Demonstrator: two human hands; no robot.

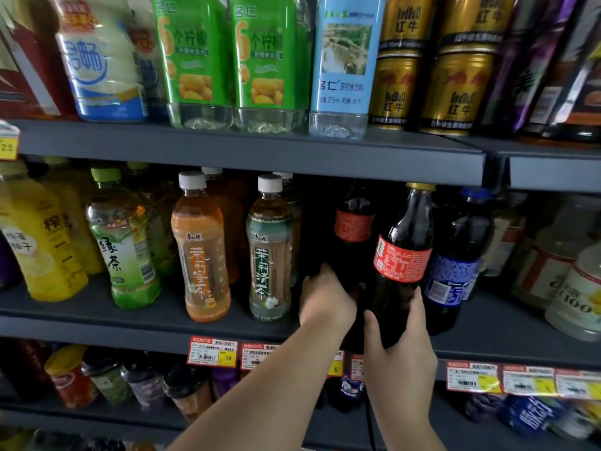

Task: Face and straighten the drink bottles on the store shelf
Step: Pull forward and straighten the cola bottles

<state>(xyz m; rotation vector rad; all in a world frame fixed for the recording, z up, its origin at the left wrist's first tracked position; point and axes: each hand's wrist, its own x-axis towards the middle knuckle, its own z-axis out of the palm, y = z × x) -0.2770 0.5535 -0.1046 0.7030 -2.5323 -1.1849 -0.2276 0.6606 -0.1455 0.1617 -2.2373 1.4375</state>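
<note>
Dark cola bottle (398,265) w/ red label and yellow cap is sitting at the front of the middle shelf (97,323), tilting a bit to the right, label facing out. Right hand (398,349) is gripping its lower body: thumb on the left side, fingers curling round the right side. Left hand (325,299) is reaching further back, fingers wrapping the lower part of a second cola bottle (353,236) standing behind and left of the first; that one's red label is showing in shadow.

Just right of the front cola, a dark bottle w/ blue label (453,271) and blue cap is standing, touching or nearly touching it. Left of the hands, a jasmine tea bottle w/ green-grey label (270,252) and an orange-label tea bottle (200,252) are standing upright, white caps, labels forward, more bottles behind each. Further left, a green tea bottle (125,242) is leaning, next to yellow drink bottles (39,242).

Upper shelf is holding two green lemon-drink bottles (234,60), a pale blue-label water bottle (346,66) and stacked gold cans (432,76). Price tags (213,351) are hanging along the middle shelf's front edge.
</note>
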